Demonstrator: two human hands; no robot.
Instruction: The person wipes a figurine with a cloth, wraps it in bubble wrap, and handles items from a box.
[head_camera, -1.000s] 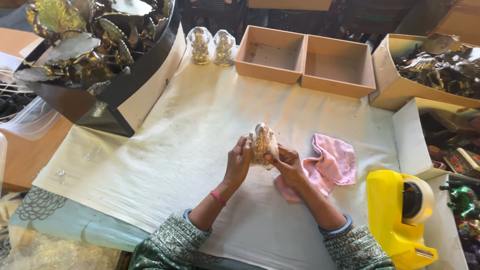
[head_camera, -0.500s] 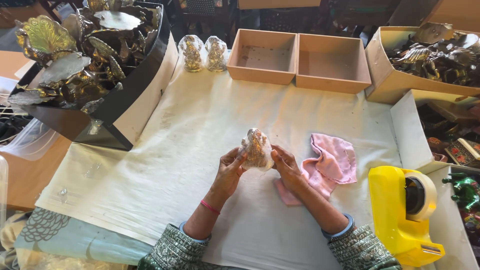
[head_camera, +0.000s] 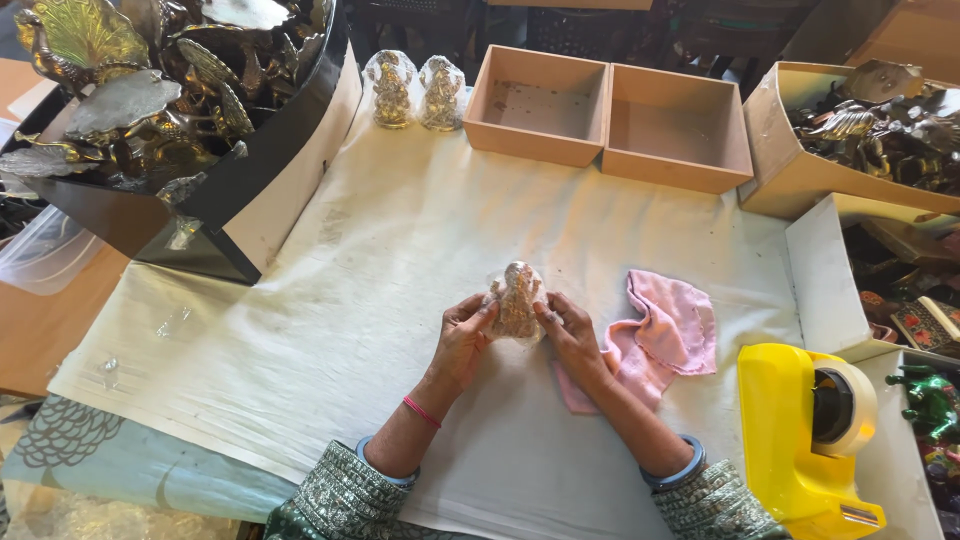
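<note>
Both hands are curled around a small metal figurine (head_camera: 516, 299) in clear wrap: left hand (head_camera: 465, 335) and right hand (head_camera: 572, 333) grip its sides, just above the cloth-covered surface (head_camera: 350, 300), beside a pink cloth (head_camera: 665, 335).

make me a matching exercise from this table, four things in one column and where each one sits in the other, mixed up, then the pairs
Things:
1. small metal figurine
2. pink cloth
3. yellow tape dispenser
4. two open cardboard boxes

Places:
A. at the far edge of the white sheet, side by side
B. at the near right corner of the table
C. held between the left hand and the right hand
D. lying on the sheet just right of the hands

Pairs: 1-C, 2-D, 3-B, 4-A
</note>
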